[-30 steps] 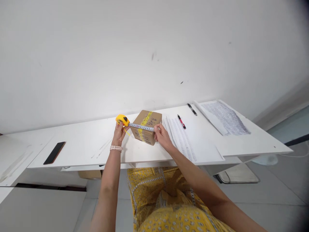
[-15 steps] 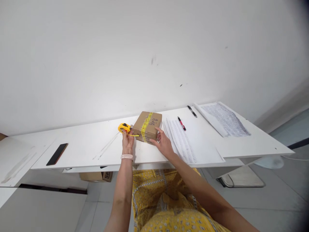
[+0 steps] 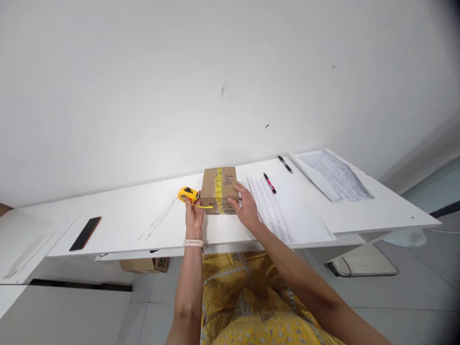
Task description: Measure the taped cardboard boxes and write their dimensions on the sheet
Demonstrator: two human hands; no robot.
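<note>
A small brown cardboard box (image 3: 209, 184) with yellow tape over its top and front stands on the white desk (image 3: 125, 211). Dark handwriting marks its top on the right. My left hand (image 3: 194, 214) is closed around a yellow tape measure (image 3: 187, 193) at the box's left side. A short length of yellow blade sticks out rightward, in front of the box's lower left front. My right hand (image 3: 247, 207) grips the box at its right front corner, with fingers on the right side and the thumb by the front face.
Printed sheets (image 3: 287, 215) lie right of the box, with a red-and-black pen (image 3: 269, 183) on them. Behind are a black pen (image 3: 285, 164) and another printed sheet (image 3: 334, 175). A dark phone-like slab (image 3: 85, 233) lies at left. The wall (image 3: 230, 86) borders the desk's back.
The box has turned so its front face now points squarely toward me. My left hand and the tape measure have shifted slightly right; my right hand stays on the box.
</note>
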